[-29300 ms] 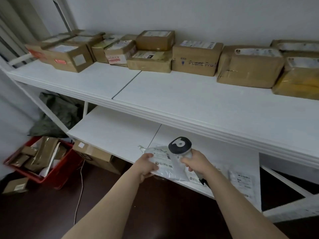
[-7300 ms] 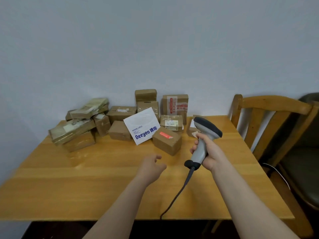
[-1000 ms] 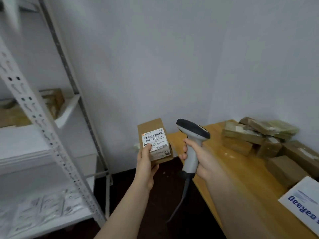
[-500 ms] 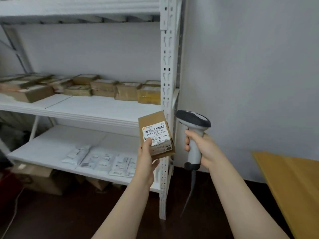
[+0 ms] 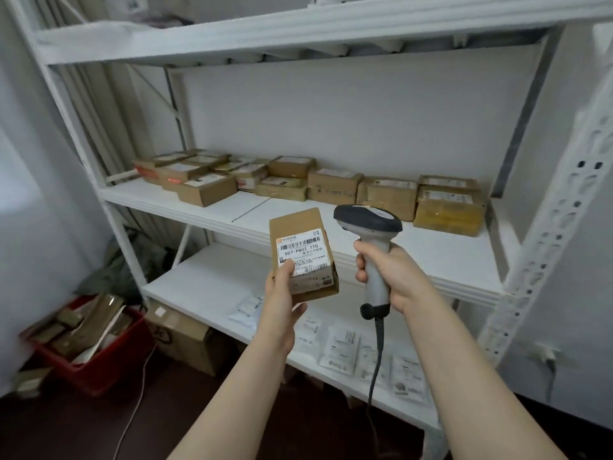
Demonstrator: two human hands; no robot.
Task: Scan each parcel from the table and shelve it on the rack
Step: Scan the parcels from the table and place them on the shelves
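A brown parcel [image 5: 302, 255] is held upright in the left hand [image 5: 282, 298], the thumb pressed on its white label [image 5: 303, 260] and the fingers curled behind it. The label faces the camera, and its barcode is seen near the top. A scanner [image 5: 370, 240] is gripped by its handle in the right hand [image 5: 389, 277], fingers wrapped round it; its dark head is raised just right of the parcel, apart from it. A cable [image 5: 374, 366] hangs from the handle's base. Both are held in front of a white rack [image 5: 365, 257]. A row of boxes [image 5: 331, 187] is lined along the back of the middle shelf, and flat white pouches [image 5: 341, 350] are laid on the lower shelf. A red bin [image 5: 99, 363] of parcels is seen on the floor at left.
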